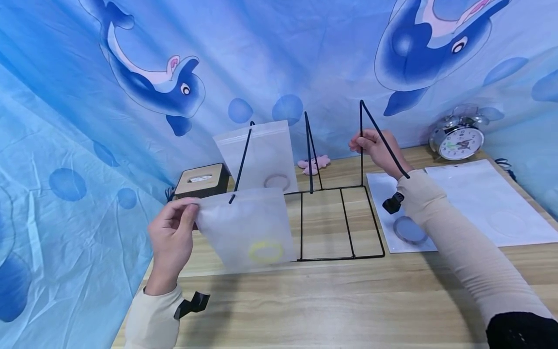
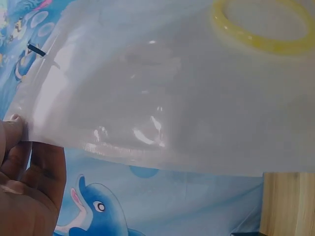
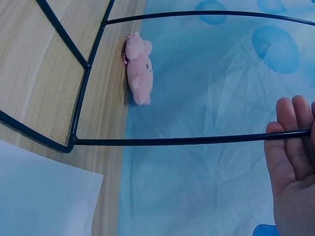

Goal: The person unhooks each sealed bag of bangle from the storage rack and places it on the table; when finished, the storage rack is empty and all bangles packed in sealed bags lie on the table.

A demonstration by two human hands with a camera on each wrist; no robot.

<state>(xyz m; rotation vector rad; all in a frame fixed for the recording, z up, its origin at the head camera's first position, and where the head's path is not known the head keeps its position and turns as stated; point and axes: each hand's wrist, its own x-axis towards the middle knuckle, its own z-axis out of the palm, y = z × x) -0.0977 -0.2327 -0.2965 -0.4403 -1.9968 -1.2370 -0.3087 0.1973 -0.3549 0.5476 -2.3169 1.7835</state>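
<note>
My left hand [image 1: 172, 237] pinches the top left corner of a frosted zip bag [image 1: 244, 223] between thumb and fingers. A yellow ring [image 1: 266, 252] shows through the bag near its bottom. The bag overlaps the left part of a black wire rack [image 1: 344, 213], and a rod of the rack pokes up by its top edge. Behind it, a second frosted bag [image 1: 261, 150] with a pinkish ring inside stands upright in the rack. My right hand [image 1: 381, 148] grips the rear rod of the rack's right-hand upright, with its fingers [image 3: 288, 147] behind that rod.
White zip bags [image 1: 488, 203] lie at the right, one with a greyish ring [image 1: 410, 230]. A silver alarm clock [image 1: 459, 140] stands behind them. A pink plush toy [image 1: 315, 165] lies behind the rack, and a tissue box [image 1: 202, 179] sits at the back left.
</note>
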